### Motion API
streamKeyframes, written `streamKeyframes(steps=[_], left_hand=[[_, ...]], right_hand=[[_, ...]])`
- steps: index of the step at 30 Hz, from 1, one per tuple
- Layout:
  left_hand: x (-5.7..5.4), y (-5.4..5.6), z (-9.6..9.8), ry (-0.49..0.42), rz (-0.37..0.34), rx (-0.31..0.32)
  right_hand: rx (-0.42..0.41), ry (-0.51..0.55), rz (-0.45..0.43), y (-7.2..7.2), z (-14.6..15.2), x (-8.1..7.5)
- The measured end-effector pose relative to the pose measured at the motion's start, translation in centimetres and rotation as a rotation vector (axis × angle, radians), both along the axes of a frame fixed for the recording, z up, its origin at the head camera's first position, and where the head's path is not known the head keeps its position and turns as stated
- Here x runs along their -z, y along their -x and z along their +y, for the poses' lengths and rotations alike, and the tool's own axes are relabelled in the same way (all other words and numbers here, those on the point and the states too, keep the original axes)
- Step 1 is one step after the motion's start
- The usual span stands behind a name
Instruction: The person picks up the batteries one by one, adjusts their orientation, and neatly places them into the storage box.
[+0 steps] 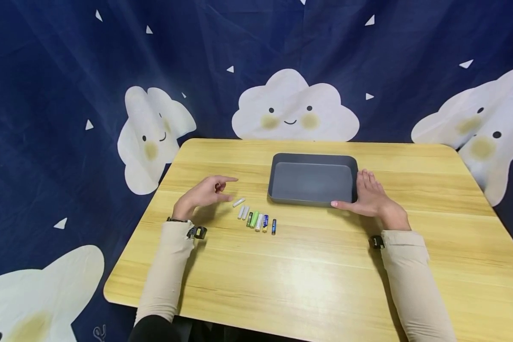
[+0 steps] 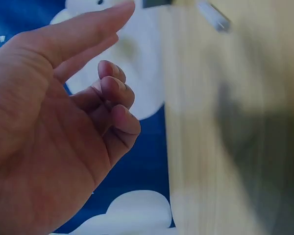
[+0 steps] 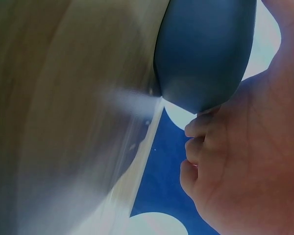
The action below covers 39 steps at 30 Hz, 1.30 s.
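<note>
A dark grey rectangular tray lies at the back middle of the table. My right hand is at its near right corner, fingers straight along the right side and thumb across the front rim. In the right wrist view, the palm lies against the tray's outer wall. My left hand hovers over the table on the left, index finger and thumb spread, with nothing between them. Just right of its thumb lies a white battery. Beyond it, several batteries, including a light green one and a blue one, form a loose row.
The wooden table has its front edge close to the person. Behind it hangs a dark blue curtain with white smiling clouds. Each wrist wears a small black camera, such as the left one.
</note>
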<state>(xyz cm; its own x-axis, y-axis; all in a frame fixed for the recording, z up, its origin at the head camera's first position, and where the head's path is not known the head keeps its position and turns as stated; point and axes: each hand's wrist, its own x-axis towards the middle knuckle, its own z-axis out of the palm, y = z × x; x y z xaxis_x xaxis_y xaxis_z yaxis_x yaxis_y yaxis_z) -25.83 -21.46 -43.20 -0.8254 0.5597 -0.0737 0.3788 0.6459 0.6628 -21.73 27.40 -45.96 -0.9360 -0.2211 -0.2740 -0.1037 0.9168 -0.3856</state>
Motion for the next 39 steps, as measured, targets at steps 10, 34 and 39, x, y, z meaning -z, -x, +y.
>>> streamKeyframes(steps=[10, 34, 39], left_hand=[[1.8, 1.2, -0.3, 0.107, -0.093, 0.084], [2.7, 2.3, 1.2, 0.143, -0.134, 0.212], [2.6, 2.4, 1.2, 0.182, -0.099, 0.240]], right_hand=[[0.001, -0.013, -0.006, 0.0, 0.0, 0.1], [-0.003, -0.014, 0.006, -0.1, 0.1, 0.0], [-0.006, -0.016, 0.007, 0.0, 0.1, 0.0]])
